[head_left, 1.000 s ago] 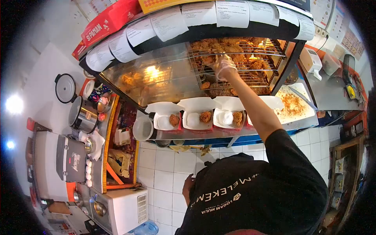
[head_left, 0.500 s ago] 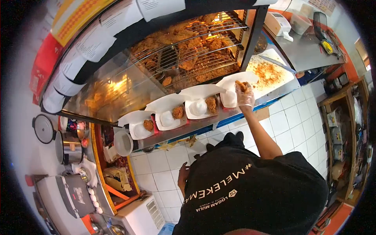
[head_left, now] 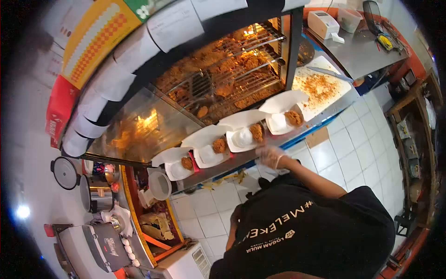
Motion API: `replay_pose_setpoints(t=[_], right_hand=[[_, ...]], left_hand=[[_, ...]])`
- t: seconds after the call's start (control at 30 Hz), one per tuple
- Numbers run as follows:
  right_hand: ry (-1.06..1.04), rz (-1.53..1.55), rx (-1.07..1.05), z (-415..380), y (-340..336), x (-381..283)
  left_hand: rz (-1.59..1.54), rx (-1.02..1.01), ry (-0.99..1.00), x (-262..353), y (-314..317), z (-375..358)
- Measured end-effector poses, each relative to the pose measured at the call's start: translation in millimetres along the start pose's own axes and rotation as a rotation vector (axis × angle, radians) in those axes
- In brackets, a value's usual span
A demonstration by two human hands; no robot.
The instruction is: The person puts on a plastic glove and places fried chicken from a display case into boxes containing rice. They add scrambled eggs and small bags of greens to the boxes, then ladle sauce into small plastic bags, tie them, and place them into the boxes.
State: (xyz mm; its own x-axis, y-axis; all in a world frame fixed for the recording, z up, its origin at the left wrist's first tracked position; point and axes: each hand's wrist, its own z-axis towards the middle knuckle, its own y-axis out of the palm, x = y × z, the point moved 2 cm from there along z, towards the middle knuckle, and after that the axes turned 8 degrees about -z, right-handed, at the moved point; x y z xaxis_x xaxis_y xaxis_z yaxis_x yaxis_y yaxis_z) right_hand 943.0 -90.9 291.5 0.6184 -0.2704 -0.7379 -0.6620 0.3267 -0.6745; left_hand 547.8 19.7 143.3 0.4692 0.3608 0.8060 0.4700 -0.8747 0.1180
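The head camera looked down over a fried-chicken counter. The right hand [head_left: 271, 156], in a thin clear glove, hovered just below the counter's front edge, near the 3rd box in the row; its fingers were loosely spread and grasped nothing. The left hand [head_left: 235, 218] hung low beside the black shirt [head_left: 306, 232], mostly hidden, so I could not tell whether it was clenched or released.

4 open white takeaway boxes stood in a row on the counter ledge [head_left: 241, 160]. The rightmost box [head_left: 284, 122] held a piece of fried chicken [head_left: 293, 117] beside a white mound of rice. The next box [head_left: 244, 138] held the same pairing, as did the 2 further left [head_left: 208, 156] [head_left: 179, 168].

Behind them stood the glass warming cabinet [head_left: 148, 125], with fried chicken on its wire racks [head_left: 232, 69]. To the right lay a white tray [head_left: 320, 88] strewn with crumbs. At the left sat a rice cooker [head_left: 95, 195] and its lid [head_left: 64, 172].
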Motion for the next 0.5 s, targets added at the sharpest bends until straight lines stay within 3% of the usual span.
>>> replay_pose_setpoints(t=[0.03, 0.1, 0.13, 0.17, 0.23, 0.27, 0.33, 0.37, 0.43, 0.47, 0.5], right_hand=[[0.068, 0.101, -0.149, 1, 3, -18], [-0.033, 0.049, -0.334, 13, 46, 1], [-0.017, 0.076, -0.259, 12, 51, -9], [-0.007, 0.097, -0.297, 20, 48, -24], [0.02, -0.004, -0.232, 40, 67, -33], [-0.003, -0.007, -0.209, 55, 62, -43], [0.305, 0.162, -0.064, 71, 30, -90], [0.461, 0.255, 0.004, 74, 16, -112], [0.772, 0.451, 0.127, 75, -1, -140], [0.761, 0.449, 0.189, 87, 6, -136], [0.745, 0.454, 0.196, 93, 9, -139]], left_hand=[[-0.012, -0.028, 0.059, 2, 4, 6], [-0.017, -0.107, 0.26, 22, 19, 27], [-0.009, -0.16, 0.329, 38, 25, 42], [-0.024, -0.188, -0.206, 68, 26, 77], [0.186, -0.473, 0.002, 103, 30, 103], [0.288, -0.36, 0.155, 159, 47, 81], [0.308, -0.232, 0.463, 236, 74, 40], [0.328, -0.231, 0.476, 255, 78, 32], [0.296, 0.05, 0.631, 298, 84, 15], [0.37, 0.246, 0.676, 314, 94, 8], [0.379, 0.251, 0.69, 316, 96, 11]])
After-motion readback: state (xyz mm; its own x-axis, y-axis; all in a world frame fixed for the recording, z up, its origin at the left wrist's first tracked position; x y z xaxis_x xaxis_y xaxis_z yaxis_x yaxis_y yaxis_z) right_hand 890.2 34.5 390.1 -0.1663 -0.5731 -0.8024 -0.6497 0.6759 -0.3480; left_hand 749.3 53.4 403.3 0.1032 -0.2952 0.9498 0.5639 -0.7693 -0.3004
